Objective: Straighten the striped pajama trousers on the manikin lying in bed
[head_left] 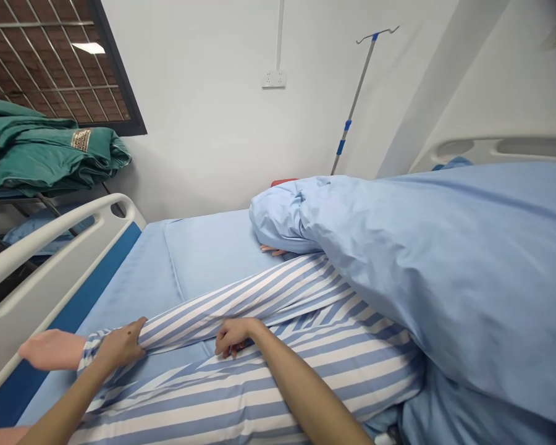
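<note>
A figure in blue-and-white striped trousers [259,290] lies on the bed, legs stretched to the left. A bare foot [53,349] sticks out past the far leg's cuff. My left hand [125,343] is closed around that leg's lower part, over the cloth. Beside the knee, my right hand [235,337] hangs in the gap between the legs, its fingers curled downward near the fabric. What those fingers hold, if anything, is hidden. A light blue quilt [421,247] covers the upper body, and some fingertips [273,250] show beneath its edge.
A white footboard [60,241] with a blue panel borders the left side. Folded green bedding [41,151] is piled behind it, under a barred window [50,55]. An IV pole [354,105] stands at the wall. Light blue sheet [208,241] lies beyond the legs.
</note>
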`<move>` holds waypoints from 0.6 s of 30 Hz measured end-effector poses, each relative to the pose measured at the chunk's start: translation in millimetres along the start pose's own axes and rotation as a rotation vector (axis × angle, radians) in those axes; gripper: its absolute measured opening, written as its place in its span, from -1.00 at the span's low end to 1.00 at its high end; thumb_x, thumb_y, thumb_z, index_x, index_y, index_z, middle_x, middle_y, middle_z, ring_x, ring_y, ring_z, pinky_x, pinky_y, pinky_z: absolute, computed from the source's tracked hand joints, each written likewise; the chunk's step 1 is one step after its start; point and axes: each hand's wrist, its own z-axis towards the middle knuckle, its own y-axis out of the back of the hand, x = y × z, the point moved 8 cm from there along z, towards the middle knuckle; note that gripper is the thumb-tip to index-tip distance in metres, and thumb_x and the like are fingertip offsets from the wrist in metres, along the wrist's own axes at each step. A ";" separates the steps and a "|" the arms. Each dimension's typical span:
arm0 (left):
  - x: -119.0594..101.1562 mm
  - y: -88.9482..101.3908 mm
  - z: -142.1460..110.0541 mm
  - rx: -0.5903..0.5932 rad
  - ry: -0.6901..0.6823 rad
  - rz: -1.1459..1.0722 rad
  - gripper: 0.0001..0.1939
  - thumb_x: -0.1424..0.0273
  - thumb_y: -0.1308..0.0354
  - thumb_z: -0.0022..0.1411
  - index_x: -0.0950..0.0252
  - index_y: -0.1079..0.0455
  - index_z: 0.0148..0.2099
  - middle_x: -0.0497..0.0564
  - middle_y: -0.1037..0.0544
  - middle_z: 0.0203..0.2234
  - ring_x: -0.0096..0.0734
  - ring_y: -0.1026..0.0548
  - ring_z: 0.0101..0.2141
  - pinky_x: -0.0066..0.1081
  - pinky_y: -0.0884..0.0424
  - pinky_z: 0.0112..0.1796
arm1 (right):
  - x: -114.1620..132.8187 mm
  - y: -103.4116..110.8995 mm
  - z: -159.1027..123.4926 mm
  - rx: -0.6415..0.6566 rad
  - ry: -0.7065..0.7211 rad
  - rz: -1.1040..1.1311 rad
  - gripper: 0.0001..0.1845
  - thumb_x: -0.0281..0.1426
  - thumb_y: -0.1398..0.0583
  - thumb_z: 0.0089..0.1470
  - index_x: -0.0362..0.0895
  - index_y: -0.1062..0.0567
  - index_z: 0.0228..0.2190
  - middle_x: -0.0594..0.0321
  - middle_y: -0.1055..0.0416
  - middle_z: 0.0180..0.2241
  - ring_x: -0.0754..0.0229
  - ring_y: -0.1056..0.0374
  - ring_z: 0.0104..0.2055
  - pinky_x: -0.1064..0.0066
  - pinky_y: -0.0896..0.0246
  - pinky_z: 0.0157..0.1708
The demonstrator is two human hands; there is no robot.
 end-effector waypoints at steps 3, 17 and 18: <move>5.6 3.6 2.7 0.047 0.003 0.025 -0.24 0.33 -0.02 -0.14 0.34 -0.12 0.19 0.25 -0.42 -0.01 0.04 -0.41 -0.07 -0.21 -0.30 -0.19 | -2.0 -1.7 0.3 0.003 -0.026 -0.028 -0.80 -0.27 -0.25 -0.19 -0.15 -0.44 -0.54 0.37 -0.40 -0.56 0.41 -0.28 -0.63 0.57 0.00 -0.66; -9.0 150.5 -27.9 -0.081 -0.093 0.163 -0.44 0.25 -0.09 -0.20 0.27 -0.32 -0.06 0.16 -0.51 -0.25 -0.07 -0.47 -0.29 -0.31 -0.27 -0.40 | 1.0 45.4 -0.7 -0.564 0.110 0.214 -0.88 -0.36 -0.19 -0.14 -0.18 -0.44 -0.50 0.26 -0.44 -0.44 0.33 -0.33 -0.50 0.56 -0.11 -0.61; -7.4 151.7 -28.3 -0.100 -0.070 0.151 -0.44 0.26 -0.11 -0.22 0.25 -0.33 -0.07 0.14 -0.52 -0.26 -0.09 -0.47 -0.30 -0.32 -0.27 -0.39 | 4.7 45.1 -1.9 -0.563 0.135 0.224 -0.88 -0.37 -0.19 -0.14 -0.18 -0.45 -0.51 0.26 -0.44 -0.41 0.32 -0.34 -0.47 0.56 -0.12 -0.60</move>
